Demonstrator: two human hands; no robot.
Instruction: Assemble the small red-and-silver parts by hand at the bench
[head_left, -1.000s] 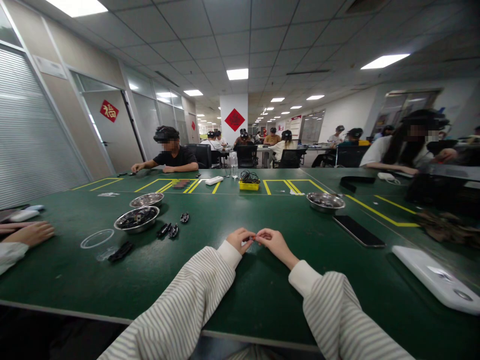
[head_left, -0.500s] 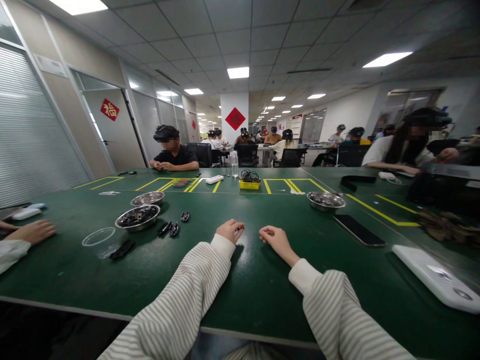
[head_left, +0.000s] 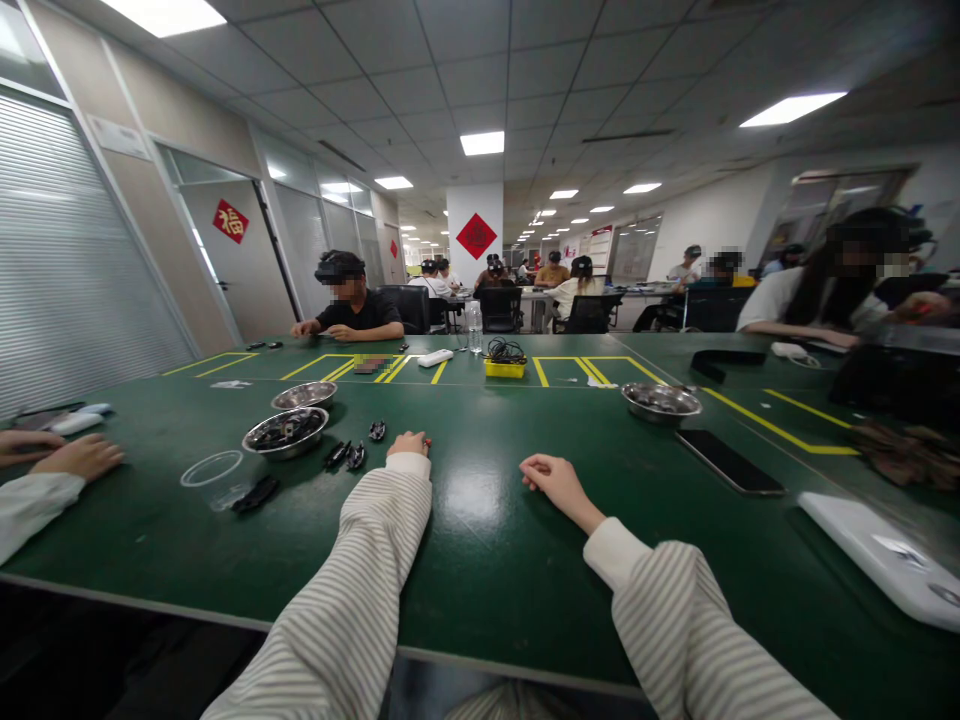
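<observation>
My left hand (head_left: pixel 410 444) is over the green table, its fingers curled away from me. What it holds, if anything, is too small to make out. Just left of it lie a small black plastic piece (head_left: pixel 377 430) and, nearer to me, a couple more black plastic pieces (head_left: pixel 355 457) with shiny edges. My right hand (head_left: pixel 553 480) rests on the table right of the middle, thumb and fingers drawn together. Whatever may be between those fingertips is hidden.
Left stand a steel bowl of black parts (head_left: pixel 285 434), another steel bowl (head_left: pixel 304 396) and a clear plastic cup (head_left: pixel 217 480). A third bowl (head_left: pixel 660 402), a phone (head_left: pixel 727 462) and a white device (head_left: pixel 885 550) lie right. A co-worker's hand (head_left: pixel 81 458) rests far left.
My left hand has moved left, away from my right hand and close to the black plastic pieces. My right hand has stayed in about the same place. The view has turned slightly left.
</observation>
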